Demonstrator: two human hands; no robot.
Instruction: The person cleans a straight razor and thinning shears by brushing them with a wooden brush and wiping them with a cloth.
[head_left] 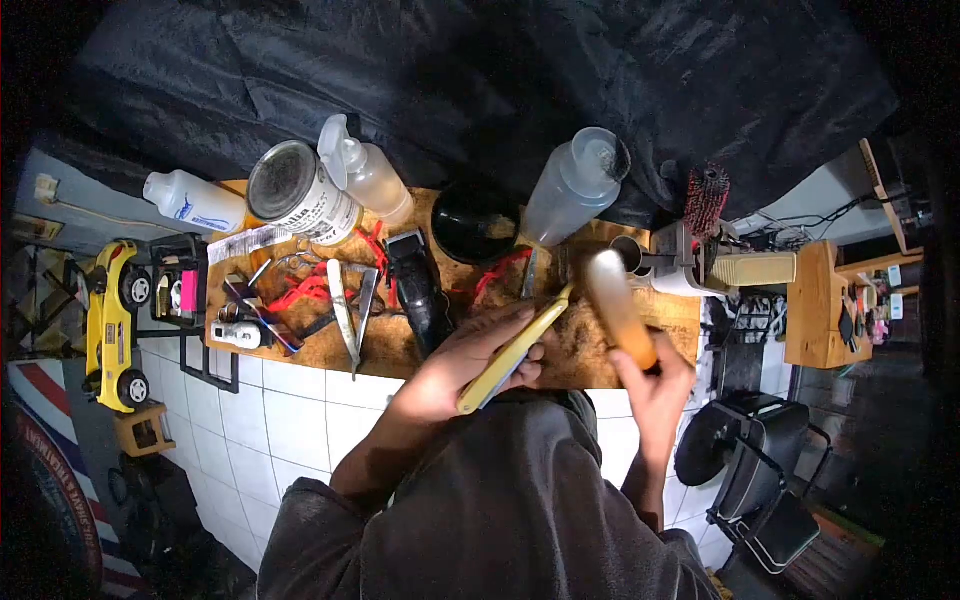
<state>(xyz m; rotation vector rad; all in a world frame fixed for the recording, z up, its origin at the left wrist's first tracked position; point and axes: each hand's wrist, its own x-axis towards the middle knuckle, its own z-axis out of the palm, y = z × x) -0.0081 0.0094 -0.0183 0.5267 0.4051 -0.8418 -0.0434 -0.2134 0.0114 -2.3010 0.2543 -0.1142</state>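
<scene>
My left hand (pixel 450 372) is closed around a yellow-handled straight razor (pixel 513 360), which slants up to the right over the table's front edge. In my right hand (pixel 660 388) is a brush (pixel 622 312) with an orange-brown handle and a pale head, smeared by motion. The brush head points up, to the right of the razor and apart from it. Left of the razor lies a black hair clipper (pixel 416 285). Two more folding razors, one with a cream handle (pixel 341 305), rest further left.
On the wooden table (pixel 580 355) stand a large tin (pixel 318 212), a spray bottle (pixel 378 185), a black bowl (pixel 474 222) and a translucent bottle (pixel 572 195). A red round brush (pixel 707 200) is at the right. A black chair (pixel 765 465) stands lower right.
</scene>
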